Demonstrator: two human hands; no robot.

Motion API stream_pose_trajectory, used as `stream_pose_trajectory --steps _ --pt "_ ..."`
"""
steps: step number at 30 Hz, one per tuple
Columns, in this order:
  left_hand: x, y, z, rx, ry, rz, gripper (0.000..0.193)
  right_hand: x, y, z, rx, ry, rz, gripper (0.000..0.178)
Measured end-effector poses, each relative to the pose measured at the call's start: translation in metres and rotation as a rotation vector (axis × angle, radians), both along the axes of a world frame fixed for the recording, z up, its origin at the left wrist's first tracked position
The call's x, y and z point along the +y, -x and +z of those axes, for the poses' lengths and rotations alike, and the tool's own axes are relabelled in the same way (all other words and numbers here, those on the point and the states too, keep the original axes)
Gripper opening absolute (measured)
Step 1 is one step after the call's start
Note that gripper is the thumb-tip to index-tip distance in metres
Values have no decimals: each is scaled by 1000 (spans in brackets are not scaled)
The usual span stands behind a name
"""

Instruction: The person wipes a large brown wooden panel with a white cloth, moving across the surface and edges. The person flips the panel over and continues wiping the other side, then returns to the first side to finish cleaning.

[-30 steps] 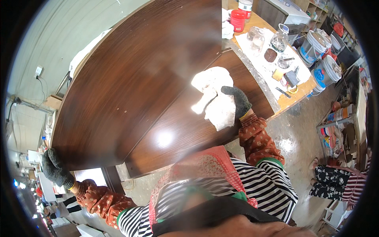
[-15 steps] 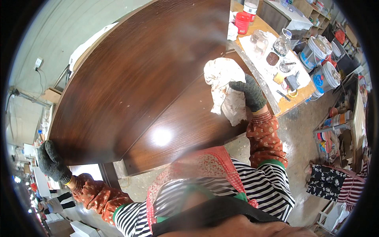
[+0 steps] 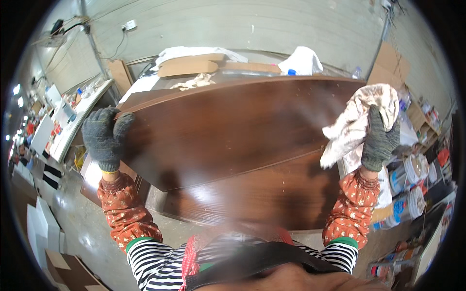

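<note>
A dark brown wooden panel (image 3: 228, 131) with a curved far edge is tilted up in front of me. My left hand (image 3: 104, 138), in a dark grey knit glove, is closed on the panel's left end, its thumb over the near face. At the right end is my right hand (image 3: 381, 143), gloved alike and closed on a crumpled white rag (image 3: 357, 116) with brown stains. The rag covers that end of the panel, so whether this hand also grips the wood is hidden. Below the raised panel lies another brown wooden panel (image 3: 257, 199).
Behind the panel lie cardboard pieces (image 3: 187, 67), a stained cloth (image 3: 194, 82) and a white bag (image 3: 301, 60). Several paint buckets (image 3: 410, 169) stand at the right. A long white table (image 3: 80, 116) is at the left, with cardboard boxes (image 3: 70, 271) on the floor below.
The raised panel has shifted and tipped, showing the wall and cardboard behind it. My left hand has come up; my right hand has moved right with the rag. My view has turned too.
</note>
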State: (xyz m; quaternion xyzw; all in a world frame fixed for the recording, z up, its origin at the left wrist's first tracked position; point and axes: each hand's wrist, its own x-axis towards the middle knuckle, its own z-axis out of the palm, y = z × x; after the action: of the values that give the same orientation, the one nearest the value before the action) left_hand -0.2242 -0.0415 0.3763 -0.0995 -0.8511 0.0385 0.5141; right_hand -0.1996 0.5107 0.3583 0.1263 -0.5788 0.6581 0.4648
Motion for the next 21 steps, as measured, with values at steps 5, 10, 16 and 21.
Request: stream_pose_trajectory --steps 5,10,16,21 --pt "5 -3 -2 62 -23 -33 34 -76 53 43 208 -1181 -537 43" --pt "6 -3 -7 90 -21 -33 35 -152 68 36 321 -1358 -358 48" --pt "8 -1 -9 89 5 -25 38 -255 56 34 469 -1371 -234 52" --pt "12 -2 -11 70 11 -106 38 -149 66 34 206 -1340 -34 43"
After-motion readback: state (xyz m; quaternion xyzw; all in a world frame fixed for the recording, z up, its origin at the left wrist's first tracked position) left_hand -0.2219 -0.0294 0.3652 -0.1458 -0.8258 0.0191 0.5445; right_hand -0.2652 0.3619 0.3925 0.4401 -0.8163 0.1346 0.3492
